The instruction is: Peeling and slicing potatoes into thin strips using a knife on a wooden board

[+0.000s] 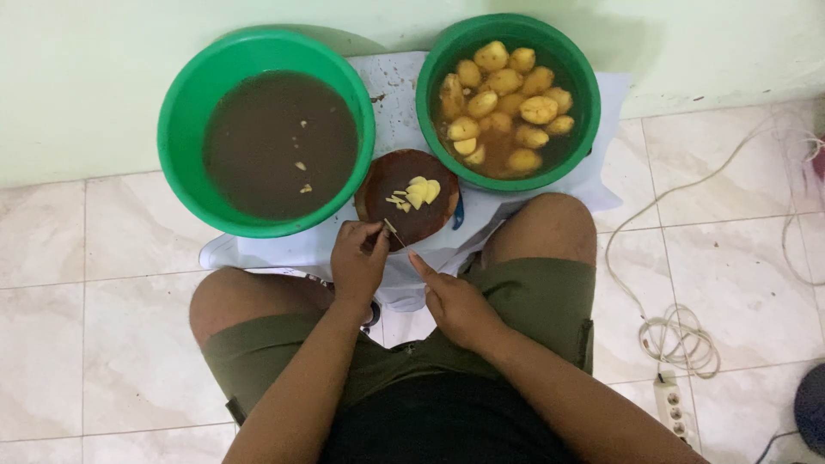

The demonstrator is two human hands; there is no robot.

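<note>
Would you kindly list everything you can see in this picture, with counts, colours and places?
Basins: two, green, on the low stand; left basin holds brown water, right basin holds water.
Potatoes: many, yellow, peeled, in the right basin.
Cutting board: one, round, dark brown, before the basins.
Potato slices: several, yellow, on the board.
Stand: one, pale, against the wall.
Cable: one, white, coiled on the tiled floor, right.
Power strip: one, white, lower right.
Left hand: pinching something thin at the board's edge.
Right hand: beside it, holding nothing I can make out.
</note>
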